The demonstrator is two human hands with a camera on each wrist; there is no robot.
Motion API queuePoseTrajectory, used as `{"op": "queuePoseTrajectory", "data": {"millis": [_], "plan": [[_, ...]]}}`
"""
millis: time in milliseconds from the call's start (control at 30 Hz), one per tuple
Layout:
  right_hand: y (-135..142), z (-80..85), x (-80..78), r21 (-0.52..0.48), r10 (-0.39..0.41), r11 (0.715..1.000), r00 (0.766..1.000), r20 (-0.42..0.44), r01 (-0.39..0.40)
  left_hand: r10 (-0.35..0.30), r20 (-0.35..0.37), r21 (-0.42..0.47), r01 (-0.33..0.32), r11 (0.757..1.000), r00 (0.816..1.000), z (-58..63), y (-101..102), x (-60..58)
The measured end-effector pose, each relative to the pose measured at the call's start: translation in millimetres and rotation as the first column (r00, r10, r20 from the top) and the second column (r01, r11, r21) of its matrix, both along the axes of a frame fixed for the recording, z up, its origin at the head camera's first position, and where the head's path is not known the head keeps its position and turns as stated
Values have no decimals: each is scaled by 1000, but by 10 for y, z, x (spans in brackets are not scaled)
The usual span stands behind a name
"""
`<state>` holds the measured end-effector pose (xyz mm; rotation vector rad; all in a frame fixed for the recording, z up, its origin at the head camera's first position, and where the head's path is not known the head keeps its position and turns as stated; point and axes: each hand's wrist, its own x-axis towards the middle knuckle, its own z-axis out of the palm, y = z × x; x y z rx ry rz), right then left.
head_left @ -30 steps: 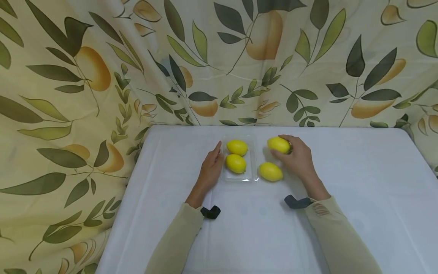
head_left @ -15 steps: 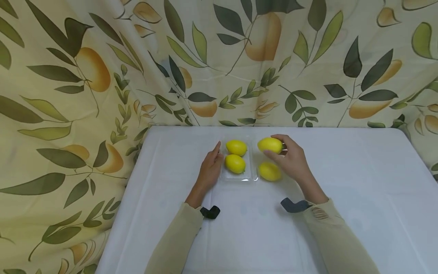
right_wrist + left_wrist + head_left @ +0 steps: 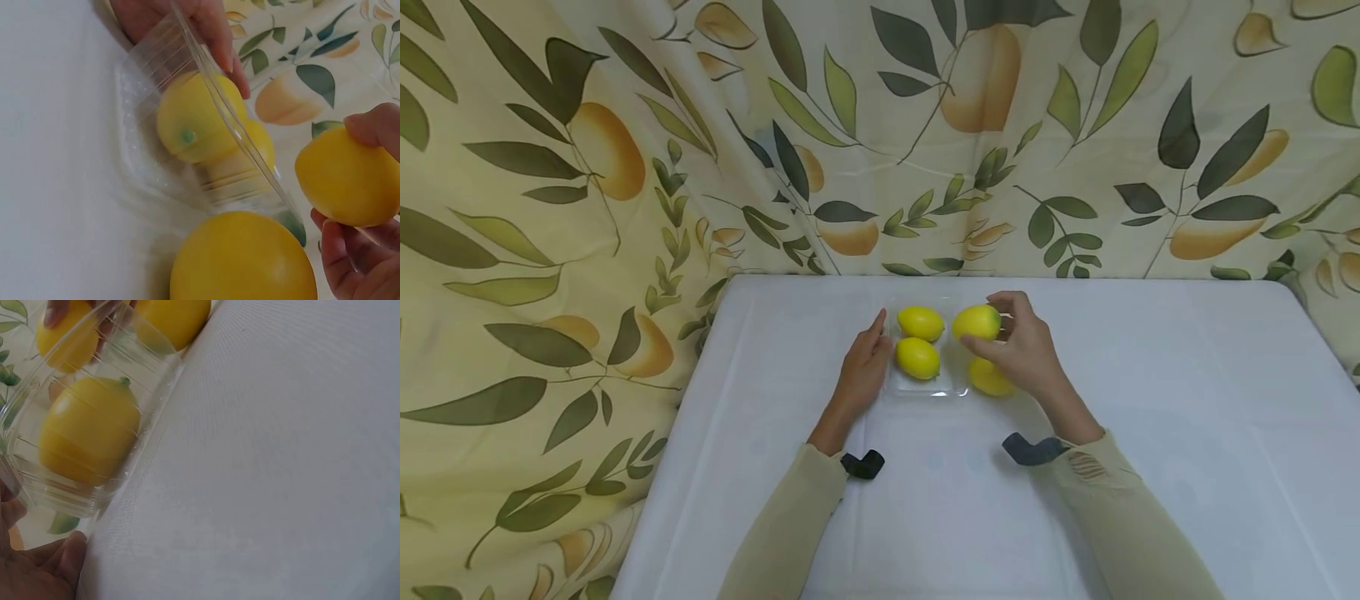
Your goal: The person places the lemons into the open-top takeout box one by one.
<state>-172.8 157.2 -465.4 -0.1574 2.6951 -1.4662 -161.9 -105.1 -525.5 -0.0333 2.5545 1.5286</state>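
1. By the printed cloth [image 3: 550, 350] the background is filled; whether one piece or several pieces are hung cannot be told.
2. One white table [image 3: 925, 533] is seen under the work.
3. Two sleeves are counted, the left sleeve [image 3: 782, 525] and the right sleeve [image 3: 1138, 517].
4. One clear tray [image 3: 951, 371] is placed on the table, between the hands. For good work, it should be kept from sliding, and its rim should not be knocked.
5. Two hands are counted. The left hand [image 3: 863, 364] is laid against the tray's left wall, its fingers nearly straight; nothing is clasped by it. Only light, steady pressure is advised, because the thin wall could be bent. By the right hand [image 3: 1024, 346], one lemon is pinched between thumb and fingers.
6. Four lemons are counted. The held lemon [image 3: 974, 322] is seen at the tray's right rim; whether the rim is touched cannot be told. Inside, on the left half, the far lemon [image 3: 921, 322] and the near lemon [image 3: 917, 358] are found. The outside lemon [image 3: 990, 377] is left on the table, just beside the right wall. For placing inside, the held lemon is best lifted over the rim, lowered into the right half, and released only when it is supported, so that rolling is avoided.
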Motion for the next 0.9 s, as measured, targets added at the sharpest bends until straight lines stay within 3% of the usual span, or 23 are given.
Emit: {"op": "queuePoseTrajectory", "data": {"millis": [233, 500, 733, 900], "plan": [[-110, -21, -27, 28, 34, 999, 998, -47, -32, -10, -24, -9, 10, 1000, 1000, -3, -4, -12], [-214, -94, -79, 77, 91, 994, 990, -108, -82, 5, -4, -15, -5, 1000, 1000, -16, -7, -11], [-355, -103, -109, 182, 139, 976, 987, -76, -123, -1, -27, -21, 1, 1000, 1000, -4, -8, -21], [-401, -140, -101, 239, 175, 960, 979, -106, -146, -2, -21, -24, 2, 1000, 1000, -30, -8, -25]]}}
